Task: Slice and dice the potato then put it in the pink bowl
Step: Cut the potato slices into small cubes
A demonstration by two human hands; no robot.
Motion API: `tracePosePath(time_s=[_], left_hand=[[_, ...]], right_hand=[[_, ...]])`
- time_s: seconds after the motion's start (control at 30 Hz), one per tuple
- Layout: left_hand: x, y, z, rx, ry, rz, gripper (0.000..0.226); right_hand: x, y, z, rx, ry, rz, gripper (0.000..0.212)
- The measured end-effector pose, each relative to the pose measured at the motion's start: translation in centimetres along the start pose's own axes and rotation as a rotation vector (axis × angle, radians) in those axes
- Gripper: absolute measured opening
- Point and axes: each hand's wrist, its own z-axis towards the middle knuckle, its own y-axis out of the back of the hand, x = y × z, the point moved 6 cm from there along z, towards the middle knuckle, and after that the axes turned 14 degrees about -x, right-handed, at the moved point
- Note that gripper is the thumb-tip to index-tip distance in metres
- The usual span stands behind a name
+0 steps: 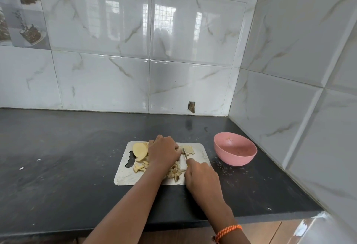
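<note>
A white cutting board (202,156) lies on the black counter. A large potato slice (139,151) sits at its far left, small potato dice (174,172) are scattered across the middle, and a cut strip piece (189,150) lies at the far right. My left hand (164,152) presses down with curled fingers on potato hidden beneath it. Just right of it, my right hand (201,176) grips a knife (185,154) whose blade points away, next to the left fingers. The pink bowl (234,149) stands right of the board and holds no potato.
The black counter (67,156) runs to a tiled wall behind and a tiled side wall close to the bowl's right. Small crumbs dot the counter between board and bowl. The counter's front edge lies under my forearms.
</note>
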Motion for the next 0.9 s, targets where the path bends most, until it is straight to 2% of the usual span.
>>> tracePosePath(time_s=[0.17, 0.37, 0.57, 0.77, 0.9], left_hand=[[-0.3, 0.1, 0.0, -0.039, -0.003, 0.014, 0.032], [0.4, -0.1, 0.3, -0.027, -0.021, -0.044, 0.024], [1.0, 0.1, 0.7, -0.032, -0.001, -0.053, 0.025], [1.1, -0.1, 0.8, -0.028, 0.003, -0.056, 0.022], [1.1, -0.2, 0.6, -0.024, 0.017, -0.051, 0.025]], right_hand=[[-0.9, 1.2, -1.9, -0.012, -0.012, 0.022, 0.027], [-1.2, 1.8, -0.5, -0.173, -0.057, 0.136, 0.039], [-0.4, -0.6, 2.3, -0.076, -0.019, 0.087, 0.029], [-0.5, -1.2, 2.6, -0.074, -0.006, 0.089, 0.032], [-0.4, -1.8, 2.6, -0.002, 0.019, 0.046, 0.032]])
